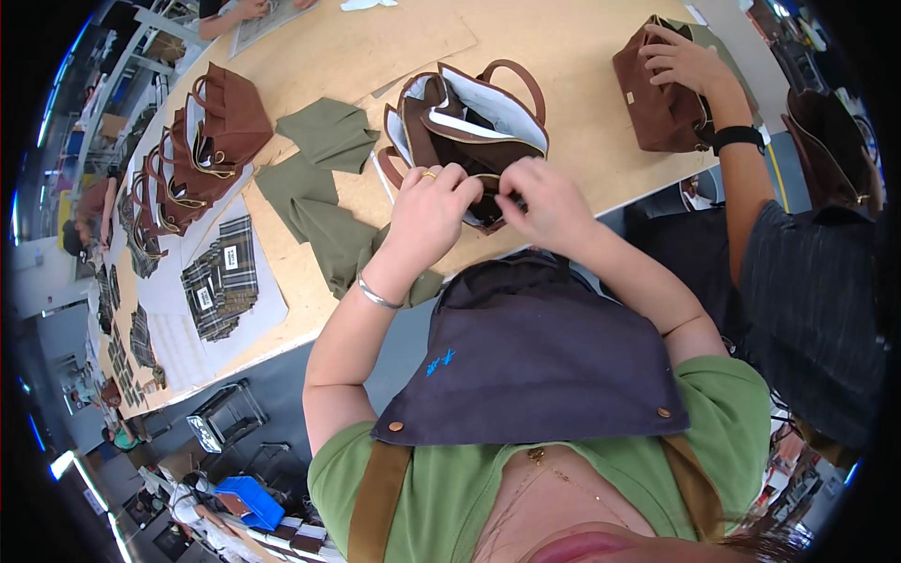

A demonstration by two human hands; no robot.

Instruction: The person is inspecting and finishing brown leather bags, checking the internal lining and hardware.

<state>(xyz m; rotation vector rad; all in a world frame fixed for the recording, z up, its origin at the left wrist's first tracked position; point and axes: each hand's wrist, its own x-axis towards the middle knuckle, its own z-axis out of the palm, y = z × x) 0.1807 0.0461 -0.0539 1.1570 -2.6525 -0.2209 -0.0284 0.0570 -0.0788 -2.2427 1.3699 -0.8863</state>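
Starting at the left end of the bench [582, 84], we are seeing brown bags [225, 117] standing in a crowded row, and we are judging that one knock could be tipping several together. Plaid pieces [221, 281] are lying on white paper nearer the near edge, where a brushing sleeve could be scattering them. Next, green cloths [300, 202] are spreading toward that edge, passing under our left forearm — a careless sweep of the arm could be dragging them off. Our left hand [432, 211] is pinching the near rim of the open brown bag [469, 150], which is sitting at the middle of the near edge with its pale lining showing. If we are pulling toward ourselves too hard, the bag could be sliding over that edge; if we are tugging unevenly, the gold zip [497, 141] could be skewing or biting loose lining. Our right hand [544, 202] is curling its fingers at the same rim — we cannot be telling whether they are gripping anything, so a slip there could be going unnoticed. Farther right, a co-worker's hand [685, 61] is resting over another brown bag [652, 103] close to the near edge, where a bump could be toppling it.
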